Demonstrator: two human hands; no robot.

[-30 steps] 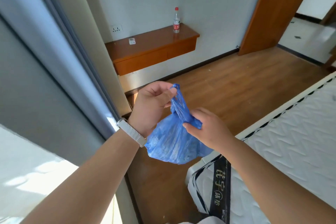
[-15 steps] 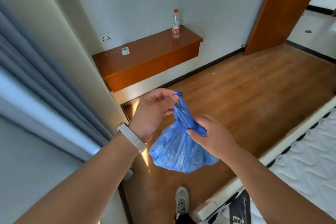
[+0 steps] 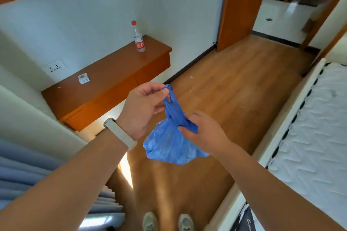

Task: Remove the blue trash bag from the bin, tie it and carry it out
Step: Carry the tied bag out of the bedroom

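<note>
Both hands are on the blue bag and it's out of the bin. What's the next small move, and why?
Probably cross the strip pinched by the left hand over the bunch gripped by the right hand to start a knot. The crinkled blue plastic trash bag hangs free above the wooden floor, its neck gathered, but no knot shows yet.

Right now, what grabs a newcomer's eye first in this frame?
The blue trash bag at centre frame, hanging in the air: the left hand pinches its twisted top and the right hand grips its neck. Next, the red-capped bottle standing on the wooden shelf against the far wall.
</note>
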